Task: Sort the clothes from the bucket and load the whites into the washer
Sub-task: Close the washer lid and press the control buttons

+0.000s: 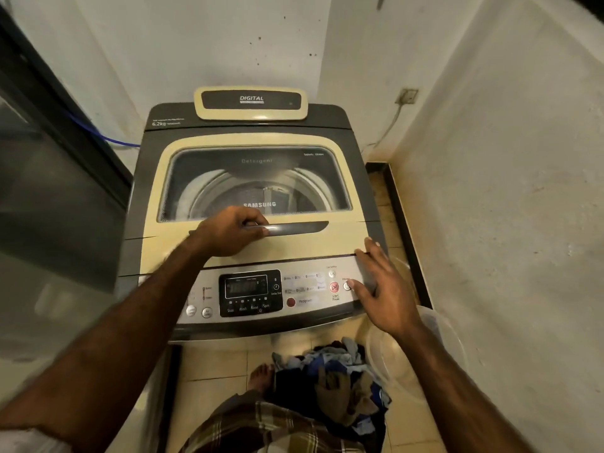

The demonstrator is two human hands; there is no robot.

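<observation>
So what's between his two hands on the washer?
In the head view, only bare cream lid and the right end of its dark handle separate the left hand and right hand.

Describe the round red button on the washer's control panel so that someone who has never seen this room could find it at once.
Start at the washing machine and go to the silver control panel along its front edge. Right of the dark display, beside the right hand, sits the Start/Pause button. It is bright red, while its nearest neighbours are white; another, darker red button sits lower left.
</observation>
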